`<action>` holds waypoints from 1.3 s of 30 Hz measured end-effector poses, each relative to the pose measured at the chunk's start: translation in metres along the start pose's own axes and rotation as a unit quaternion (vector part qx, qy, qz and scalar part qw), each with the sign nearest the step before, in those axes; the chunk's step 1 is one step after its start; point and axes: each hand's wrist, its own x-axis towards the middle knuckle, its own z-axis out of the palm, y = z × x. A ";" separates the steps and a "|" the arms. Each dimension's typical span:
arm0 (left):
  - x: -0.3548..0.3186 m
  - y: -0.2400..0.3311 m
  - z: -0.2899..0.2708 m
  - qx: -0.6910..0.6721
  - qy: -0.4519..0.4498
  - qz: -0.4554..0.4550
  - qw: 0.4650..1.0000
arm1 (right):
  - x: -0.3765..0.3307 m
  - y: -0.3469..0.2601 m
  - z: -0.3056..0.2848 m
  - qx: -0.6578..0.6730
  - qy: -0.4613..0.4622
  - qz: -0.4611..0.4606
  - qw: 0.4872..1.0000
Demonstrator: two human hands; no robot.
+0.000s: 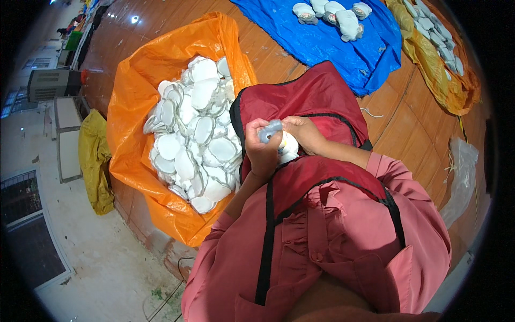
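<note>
Above my lap, my left hand [262,147] pinches the grey end of a small grey-and-white fabric piece [271,129]. My right hand [303,133] is closed on the same piece from the other side, its fingertips close to those of the left. The white part of the piece hangs below, partly hidden behind the left hand. Under both hands lies a dark red apron [327,96] with black edging, spread over my lap. Just left of my hands, an orange sack [131,134] with its mouth wide open holds a heap of white oval padded pieces [185,163] with greyish edges.
On the tiled floor [279,37] ahead lies a blue sheet [375,59] with several white fabric pieces [348,24]. A yellow-orange sack [410,51] of similar pieces is at far right, near a clear plastic bag [460,172]. A yellow sack [95,161] stands by the left wall.
</note>
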 end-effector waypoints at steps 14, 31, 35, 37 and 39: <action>-0.004 -0.009 -0.003 0.067 -0.028 0.031 0.997 | 0.003 0.016 -0.013 -0.233 -0.008 -0.149 0.961; 0.005 -0.007 -0.002 -0.174 0.039 -0.074 0.981 | 0.001 0.011 -0.011 -0.275 -0.030 -0.129 0.952; 0.020 -0.017 -0.010 -0.222 0.077 -0.145 0.961 | 0.005 0.014 -0.014 -0.326 -0.017 -0.152 0.933; 0.026 -0.018 -0.022 -0.235 0.079 -0.199 0.948 | -0.001 0.006 -0.007 -0.320 -0.019 -0.210 0.924; 0.030 -0.018 -0.025 -0.253 0.079 -0.223 0.938 | 0.002 0.002 -0.011 -0.384 -0.028 -0.285 0.878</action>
